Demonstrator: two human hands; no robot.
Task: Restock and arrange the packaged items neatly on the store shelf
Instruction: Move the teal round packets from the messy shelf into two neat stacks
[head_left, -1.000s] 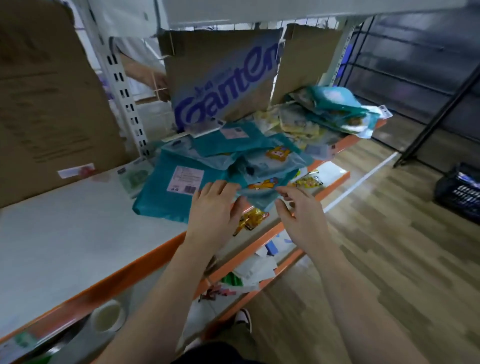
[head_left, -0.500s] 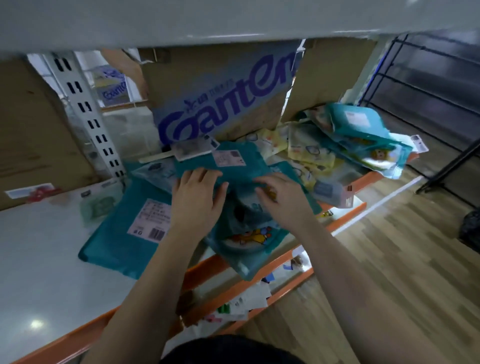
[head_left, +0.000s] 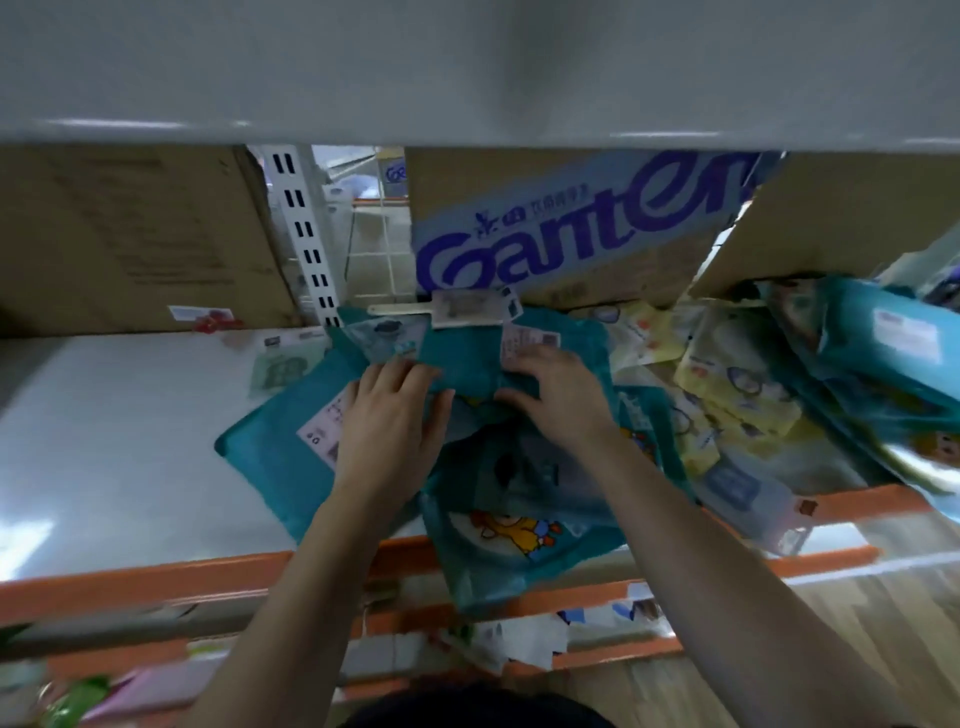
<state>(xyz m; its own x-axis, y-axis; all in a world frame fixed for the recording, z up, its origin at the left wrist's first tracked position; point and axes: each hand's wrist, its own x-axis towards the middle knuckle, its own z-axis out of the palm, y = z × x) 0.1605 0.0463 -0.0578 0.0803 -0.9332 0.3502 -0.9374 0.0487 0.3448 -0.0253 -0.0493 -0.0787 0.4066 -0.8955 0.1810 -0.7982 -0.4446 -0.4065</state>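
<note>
both hands work at a heap of soft teal plastic packets (head_left: 467, 364) lying on the white shelf board (head_left: 119, 447), right of its middle and close to the orange front rail (head_left: 156, 577). the left hand (head_left: 387, 415) lies flat on the heap, fingers fairly straight and released, thumb spread toward the right. the right hand (head_left: 558, 397) rests just beside it on the same teal packet, fingers bent over a white label; the blur makes it impossible to tell whether they pinch the plastic or only press it. under the left hand a large flat teal package with a white barcode label (head_left: 275, 447) sticks out to the left. below the right wrist a teal pouch printed with a cartoon bear (head_left: 519, 535) hangs over the rail. to the right lie pale yellow packets (head_left: 727, 374), and further right more teal packs (head_left: 883, 358) are stacked. at the far side stand a brown cardboard box with blue lettering (head_left: 571, 234), a plain brown cardboard box (head_left: 130, 234) on the left, and a white slotted upright (head_left: 306, 239) between them. a grey upper shelf (head_left: 467, 67) spans the top.
</note>
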